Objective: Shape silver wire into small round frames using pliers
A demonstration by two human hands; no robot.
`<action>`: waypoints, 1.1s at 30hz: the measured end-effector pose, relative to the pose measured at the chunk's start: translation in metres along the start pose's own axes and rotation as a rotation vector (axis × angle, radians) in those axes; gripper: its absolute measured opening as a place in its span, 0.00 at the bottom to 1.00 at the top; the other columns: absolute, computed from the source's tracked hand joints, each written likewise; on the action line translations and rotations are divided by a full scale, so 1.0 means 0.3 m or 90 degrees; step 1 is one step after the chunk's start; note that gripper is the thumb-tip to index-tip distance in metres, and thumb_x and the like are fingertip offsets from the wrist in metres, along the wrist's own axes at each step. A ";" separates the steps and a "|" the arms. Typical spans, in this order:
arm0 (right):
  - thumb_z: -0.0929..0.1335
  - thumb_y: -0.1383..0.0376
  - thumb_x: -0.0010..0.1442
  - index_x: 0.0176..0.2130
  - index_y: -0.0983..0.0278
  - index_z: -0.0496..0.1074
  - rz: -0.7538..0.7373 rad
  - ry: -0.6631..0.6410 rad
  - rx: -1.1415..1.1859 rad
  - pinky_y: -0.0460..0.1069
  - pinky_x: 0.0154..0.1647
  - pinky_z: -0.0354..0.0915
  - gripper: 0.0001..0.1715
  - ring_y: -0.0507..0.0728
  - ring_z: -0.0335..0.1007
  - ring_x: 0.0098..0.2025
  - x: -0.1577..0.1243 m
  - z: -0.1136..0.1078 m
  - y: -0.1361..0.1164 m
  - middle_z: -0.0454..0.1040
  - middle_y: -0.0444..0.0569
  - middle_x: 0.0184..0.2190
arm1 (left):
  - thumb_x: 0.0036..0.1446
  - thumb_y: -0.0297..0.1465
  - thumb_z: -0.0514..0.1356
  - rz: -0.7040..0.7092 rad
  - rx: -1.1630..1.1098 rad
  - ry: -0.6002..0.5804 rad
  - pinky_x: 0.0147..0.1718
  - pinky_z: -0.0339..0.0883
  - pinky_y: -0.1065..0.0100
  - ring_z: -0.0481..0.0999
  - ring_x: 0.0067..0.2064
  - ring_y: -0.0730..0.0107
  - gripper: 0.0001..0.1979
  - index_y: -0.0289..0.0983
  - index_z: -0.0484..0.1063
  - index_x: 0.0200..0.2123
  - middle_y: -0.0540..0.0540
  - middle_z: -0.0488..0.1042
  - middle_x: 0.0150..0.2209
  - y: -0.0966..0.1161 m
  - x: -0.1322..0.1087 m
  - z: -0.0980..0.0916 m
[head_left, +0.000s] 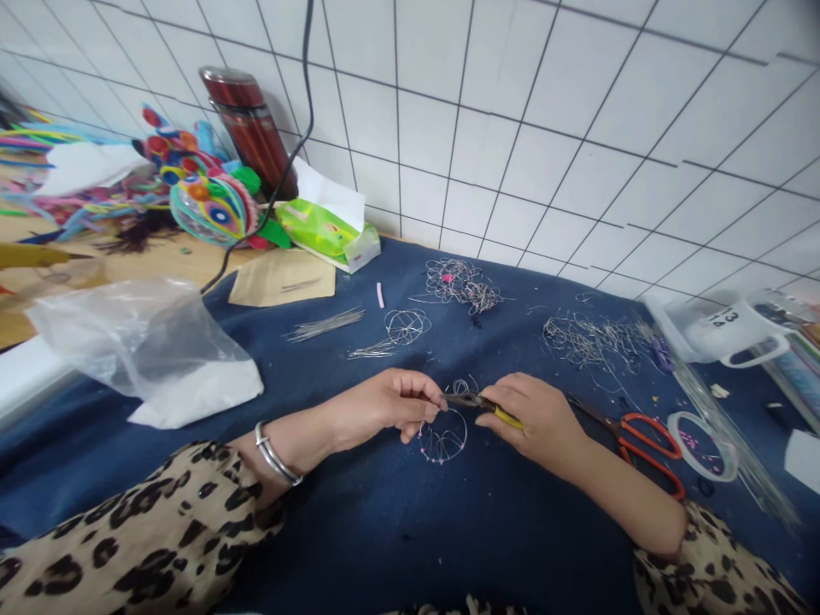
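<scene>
A: What is carrying everything, and what is standing behind it?

B: A desk [397,530] draped in dark blue cloth is carrying it all, and a white tiled wall [576,102] is running along its far edge. A clear plastic bag [134,342] is slumping near the left edge, a red flask [251,128] is leaning at the far left corner, and loose wire tangles [589,342] are lying toward the far edge.

A: Where is the work sitting?

B: A wire hoop [443,437] is lying flat at the middle of the desk, toward the near edge, with small pink beads showing on its rim. The pliers [477,403] are lying almost level, long axis running left to right, nose pointing left at the hoop's top.

A: And the fingers?

B: The left hand [384,406] is curling, thumb and forefinger pinching the hoop's upper rim. The right hand [538,418] is closing all its fingers around the pliers' yellow handles. Beyond it, red-handled scissors [641,431] are resting on the cloth, and 1 white mug [736,333] is standing at the far right corner.
</scene>
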State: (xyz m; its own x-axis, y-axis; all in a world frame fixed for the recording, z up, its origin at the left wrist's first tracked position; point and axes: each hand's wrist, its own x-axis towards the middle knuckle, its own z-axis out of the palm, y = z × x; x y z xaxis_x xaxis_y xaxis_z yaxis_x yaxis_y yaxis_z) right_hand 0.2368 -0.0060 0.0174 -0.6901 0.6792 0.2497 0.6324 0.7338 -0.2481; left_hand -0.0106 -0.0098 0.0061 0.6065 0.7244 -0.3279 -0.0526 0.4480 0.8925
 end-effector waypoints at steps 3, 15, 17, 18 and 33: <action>0.63 0.55 0.59 0.40 0.64 0.69 -0.006 0.001 -0.009 0.49 0.40 0.61 0.17 0.55 0.65 0.37 0.001 -0.003 -0.001 0.71 0.50 0.35 | 0.50 0.28 0.61 0.003 0.000 -0.005 0.22 0.60 0.74 0.64 0.20 0.81 0.08 0.32 0.70 0.35 0.53 0.66 0.23 -0.001 0.000 -0.001; 0.63 0.55 0.59 0.40 0.64 0.70 -0.021 0.018 -0.019 0.49 0.39 0.61 0.16 0.54 0.65 0.36 0.000 -0.003 -0.003 0.71 0.49 0.34 | 0.50 0.29 0.62 0.001 -0.003 0.000 0.22 0.59 0.74 0.63 0.20 0.81 0.08 0.32 0.70 0.35 0.53 0.66 0.23 -0.001 0.000 0.002; 0.64 0.55 0.59 0.40 0.64 0.70 -0.014 0.016 -0.012 0.49 0.39 0.61 0.16 0.54 0.65 0.36 0.000 -0.003 -0.005 0.71 0.49 0.34 | 0.50 0.28 0.61 0.005 0.000 -0.001 0.22 0.59 0.74 0.63 0.21 0.81 0.08 0.32 0.70 0.35 0.53 0.66 0.23 -0.002 0.001 0.001; 0.64 0.55 0.59 0.40 0.64 0.70 -0.009 0.015 -0.009 0.49 0.39 0.61 0.16 0.54 0.65 0.36 0.000 -0.003 -0.005 0.71 0.49 0.34 | 0.50 0.28 0.61 0.007 0.003 -0.001 0.21 0.59 0.74 0.63 0.21 0.81 0.07 0.33 0.70 0.35 0.53 0.66 0.24 -0.003 0.001 0.001; 0.65 0.54 0.57 0.41 0.64 0.70 0.054 0.038 0.034 0.48 0.40 0.62 0.18 0.54 0.66 0.37 -0.009 0.033 -0.003 0.72 0.49 0.35 | 0.53 0.30 0.57 0.030 0.142 0.089 0.21 0.59 0.75 0.63 0.20 0.80 0.06 0.33 0.70 0.34 0.53 0.66 0.21 -0.016 0.006 0.006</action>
State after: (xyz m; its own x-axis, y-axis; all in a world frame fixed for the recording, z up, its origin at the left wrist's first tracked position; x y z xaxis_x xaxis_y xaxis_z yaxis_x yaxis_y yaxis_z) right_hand 0.2348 -0.0087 0.0077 -0.6117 0.7394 0.2811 0.6669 0.6732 -0.3194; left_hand -0.0079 -0.0118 0.0018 0.4907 0.8143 -0.3100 0.1076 0.2964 0.9490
